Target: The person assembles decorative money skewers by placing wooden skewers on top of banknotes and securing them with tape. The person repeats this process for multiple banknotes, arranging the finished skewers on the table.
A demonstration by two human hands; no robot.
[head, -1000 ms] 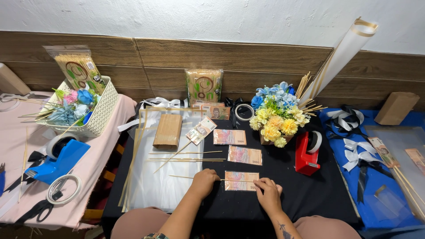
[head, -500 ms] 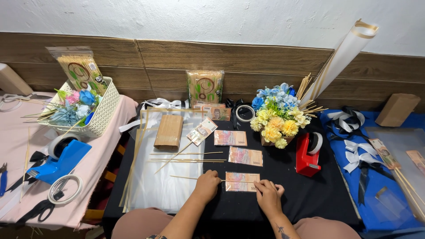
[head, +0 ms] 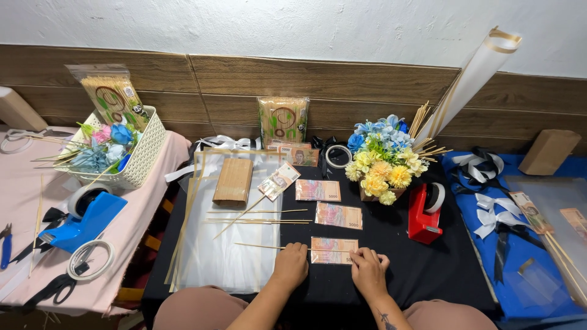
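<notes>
My left hand (head: 290,264) and my right hand (head: 369,269) rest on the black cloth at either end of a pink banknote (head: 333,249) in a clear sleeve. A thin wooden skewer (head: 260,246) runs from the left under the note. Both hands press their fingertips on the note's edges. Two more sleeved banknotes lie beyond it, one in the middle (head: 339,215) and one farther back (head: 317,190). Another banknote fixed to a skewer (head: 278,181) lies tilted on the clear plastic sheets (head: 226,244).
A red tape dispenser (head: 425,214) stands right of the notes, behind it a yellow and blue flower bouquet (head: 382,162). Loose skewers (head: 260,220), a brown block (head: 233,181), a white basket (head: 137,159), a blue tape dispenser (head: 85,217), scissors and ribbons (head: 489,205) lie around.
Both hands have shifted slightly toward me along the nearest banknote; the note lies a little closer to the table's front edge. Everything else stays put.
</notes>
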